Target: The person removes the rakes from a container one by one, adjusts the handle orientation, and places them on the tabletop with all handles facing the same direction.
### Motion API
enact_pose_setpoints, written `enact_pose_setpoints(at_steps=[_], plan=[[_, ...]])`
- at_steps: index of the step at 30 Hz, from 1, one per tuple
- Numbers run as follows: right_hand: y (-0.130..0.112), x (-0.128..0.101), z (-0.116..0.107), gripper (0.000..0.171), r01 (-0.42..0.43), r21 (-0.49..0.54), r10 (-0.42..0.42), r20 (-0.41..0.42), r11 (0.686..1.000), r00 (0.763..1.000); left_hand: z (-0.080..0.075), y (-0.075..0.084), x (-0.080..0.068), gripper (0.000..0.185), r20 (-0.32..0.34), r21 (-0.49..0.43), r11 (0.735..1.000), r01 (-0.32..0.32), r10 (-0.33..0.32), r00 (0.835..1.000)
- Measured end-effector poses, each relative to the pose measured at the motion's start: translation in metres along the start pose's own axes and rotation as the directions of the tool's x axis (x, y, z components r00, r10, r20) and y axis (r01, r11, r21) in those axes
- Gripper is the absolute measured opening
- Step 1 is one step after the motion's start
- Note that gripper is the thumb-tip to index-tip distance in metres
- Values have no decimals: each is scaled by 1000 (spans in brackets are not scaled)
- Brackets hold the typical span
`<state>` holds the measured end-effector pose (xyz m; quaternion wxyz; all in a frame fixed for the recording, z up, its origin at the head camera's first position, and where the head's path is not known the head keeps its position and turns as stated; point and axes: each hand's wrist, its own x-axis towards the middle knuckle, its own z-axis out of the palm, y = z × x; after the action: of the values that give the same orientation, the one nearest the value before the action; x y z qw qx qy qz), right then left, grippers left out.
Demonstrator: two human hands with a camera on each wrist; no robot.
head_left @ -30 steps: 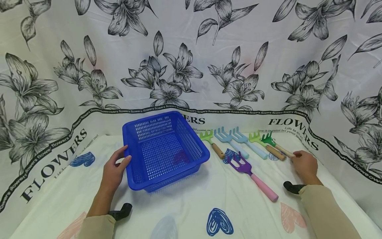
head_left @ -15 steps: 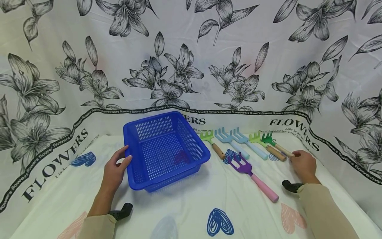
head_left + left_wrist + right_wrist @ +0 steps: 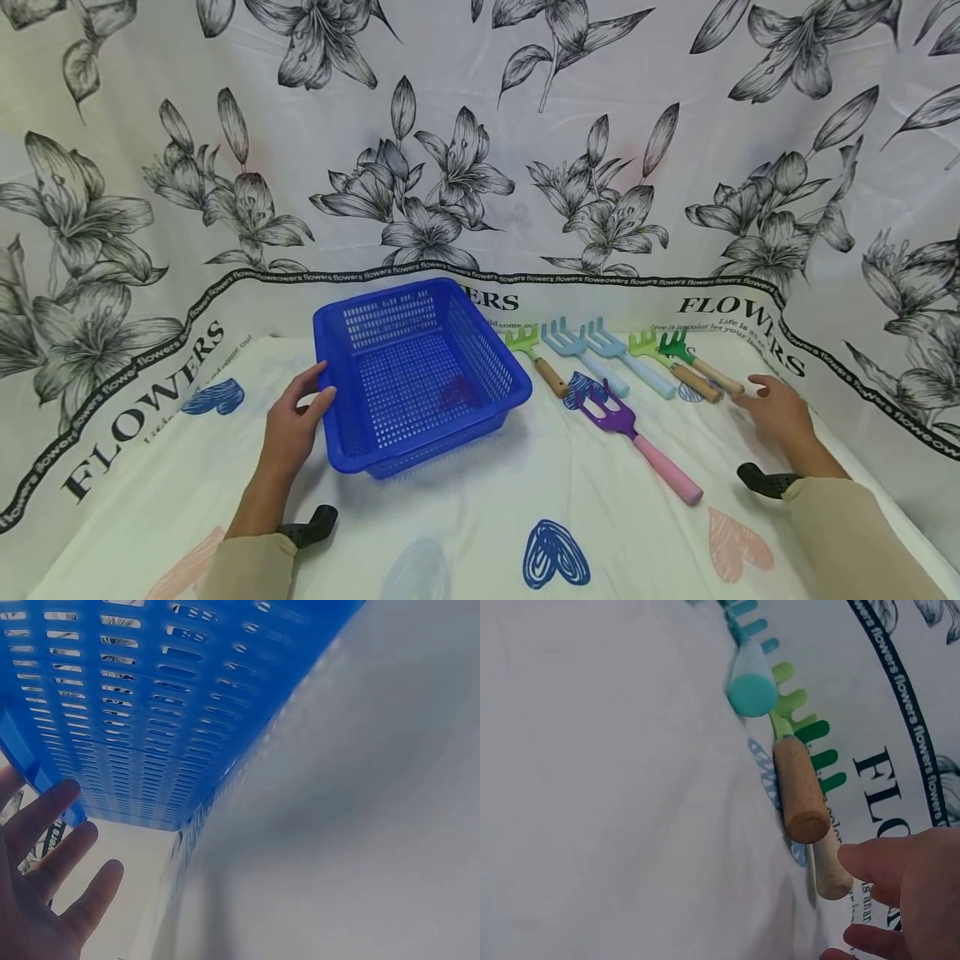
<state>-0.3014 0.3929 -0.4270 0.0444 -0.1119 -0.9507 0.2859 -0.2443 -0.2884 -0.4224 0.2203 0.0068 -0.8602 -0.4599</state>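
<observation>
At the left rim of a blue perforated plastic basket (image 3: 420, 375), my left hand (image 3: 292, 421) touches the edge; its fingers look straight and spread in the left wrist view, beside the basket's slotted side. Something reddish shows at the basket's floor. My right hand (image 3: 780, 417) is held apart from the pale wooden handle of a small dark green hand rake (image 3: 705, 362), thumb and fingers parted. That rake lies against a lime green one with a brown wooden handle (image 3: 802, 791). A purple hand fork with a pink handle (image 3: 637, 442) lies nearer the front.
Two light blue hand rakes (image 3: 626, 358) and another lime green rake (image 3: 543, 360) with a wooden handle lie between the basket and the right-hand pair. A white cloth (image 3: 465, 533) with printed hearts covers the table, and a flower-printed curtain (image 3: 480, 167) rises behind.
My right hand has let go of the dark green rake's handle and drawn back slightly to the right. My left hand stays at the basket, and the tools lie where they were.
</observation>
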Motion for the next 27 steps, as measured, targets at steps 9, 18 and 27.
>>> enact_pose_setpoints(at_steps=[9,18,27], plan=[[13,-28,-6,78,328,-138,-323,58,934,945,-3,2,3,53,39,50,999,-22,20,999],[9,-63,8,89,489,-308,-485,96,816,869,-16,-3,-2,50,32,137,989,-51,48,998],[3,-78,14,92,526,-350,-521,115,775,846,-41,-13,1,72,146,364,928,-76,23,989]])
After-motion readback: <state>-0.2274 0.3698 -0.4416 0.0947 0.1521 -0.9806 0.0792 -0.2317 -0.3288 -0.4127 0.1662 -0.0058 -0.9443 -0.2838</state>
